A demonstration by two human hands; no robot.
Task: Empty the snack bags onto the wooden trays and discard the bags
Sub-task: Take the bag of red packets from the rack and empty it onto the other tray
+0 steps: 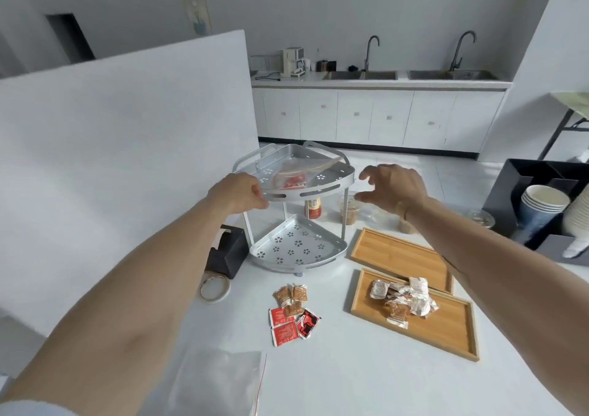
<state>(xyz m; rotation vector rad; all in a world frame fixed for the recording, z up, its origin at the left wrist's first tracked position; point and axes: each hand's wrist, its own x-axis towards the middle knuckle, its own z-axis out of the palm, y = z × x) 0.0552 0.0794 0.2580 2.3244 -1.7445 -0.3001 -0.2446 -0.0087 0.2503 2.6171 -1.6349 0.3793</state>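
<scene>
A clear snack bag (294,173) with red packets inside lies on the top tier of a metal corner rack (322,189). My left hand (237,192) pinches the bag's near-left corner at the rack's rim. To the right of the rack my right hand (390,187) hovers open, fingers spread, holding nothing. The near wooden tray (446,336) carries several wrapped snacks (403,299). The far wooden tray (398,253) is bare. Loose red and brown snack packets (293,313) lie on the white table. An empty clear bag (220,380) lies near the front edge.
Under and behind the rack stand a jar (314,208) and plastic cups (350,210). A black holder (228,253) and a tape roll (215,288) lie left. A white board stands at the left. A black organiser with paper cups (541,206) sits right.
</scene>
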